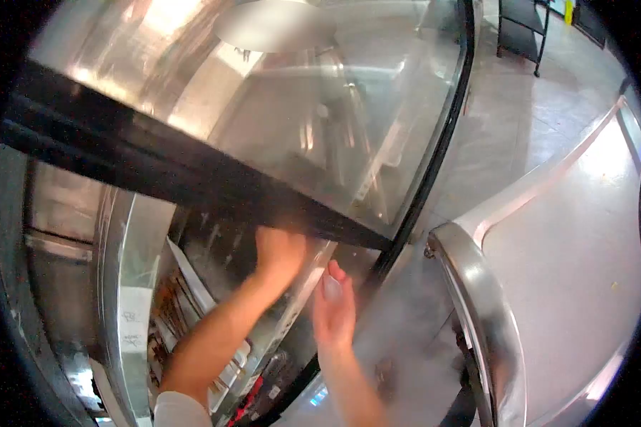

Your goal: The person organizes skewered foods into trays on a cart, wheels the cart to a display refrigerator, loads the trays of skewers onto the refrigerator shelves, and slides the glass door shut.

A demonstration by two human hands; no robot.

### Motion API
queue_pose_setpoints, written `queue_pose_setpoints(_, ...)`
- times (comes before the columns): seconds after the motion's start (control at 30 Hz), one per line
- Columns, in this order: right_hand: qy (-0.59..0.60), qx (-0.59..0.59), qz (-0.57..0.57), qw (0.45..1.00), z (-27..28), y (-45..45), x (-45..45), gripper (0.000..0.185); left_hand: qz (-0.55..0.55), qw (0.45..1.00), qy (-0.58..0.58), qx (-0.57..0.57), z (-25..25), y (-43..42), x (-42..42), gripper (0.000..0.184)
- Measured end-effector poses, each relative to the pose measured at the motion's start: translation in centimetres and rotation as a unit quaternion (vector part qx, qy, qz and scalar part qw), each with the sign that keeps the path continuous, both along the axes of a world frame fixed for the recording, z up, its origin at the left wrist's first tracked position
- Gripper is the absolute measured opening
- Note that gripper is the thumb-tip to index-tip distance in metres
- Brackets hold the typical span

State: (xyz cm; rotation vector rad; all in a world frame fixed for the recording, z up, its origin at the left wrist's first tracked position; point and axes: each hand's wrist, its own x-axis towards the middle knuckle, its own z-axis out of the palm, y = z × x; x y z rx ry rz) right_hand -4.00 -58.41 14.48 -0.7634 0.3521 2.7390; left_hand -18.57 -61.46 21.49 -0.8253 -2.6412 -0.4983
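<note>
My left hand [281, 252] reaches in at the lower edge of a black frame [185, 167] around a large glass panel [285, 121]. It is blurred, and its fingers are hidden at the frame. Lower and to the right, my right hand [333, 306] is turned palm up with its fingers curled. A small pale, translucent thing [332, 288] lies in it, too blurred to name. Under my left forearm, inside the case, are white trays [191, 274] with brown, stick-like items [169, 302].
A metal rail [303, 292] runs between my arms. To the right, a light table [563, 235] has a rounded metal edge [481, 299]. A black shelf cart [521, 32] stands farther back on the grey floor [527, 117]. Red and black items [253, 395] lie below.
</note>
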Motion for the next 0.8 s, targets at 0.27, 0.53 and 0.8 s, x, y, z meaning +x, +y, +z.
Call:
queue_pose_setpoints(0.27, 0.011, 0.049, 0.005, 0.999, -4.3, 3.4, 2.1, 0.026, -0.054, 0.995, 0.083, 0.012, -5.4, 6.0, -13.2, 0.033)
queue_pose_setpoints(0.53, -0.013, 0.078, 0.029, 0.996, -3.9, 3.2, 2.5, 0.027, 0.038, 0.99, -0.116, -0.064, -0.9, 3.7, -3.9, 0.028)
queue_pose_setpoints(0.8, 0.024, 0.055, 0.049, 0.997, 1.0, 0.4, 0.5, 0.028, 0.036, 0.993, -0.098, 0.06, -0.4, -1.1, 7.4, 0.017)
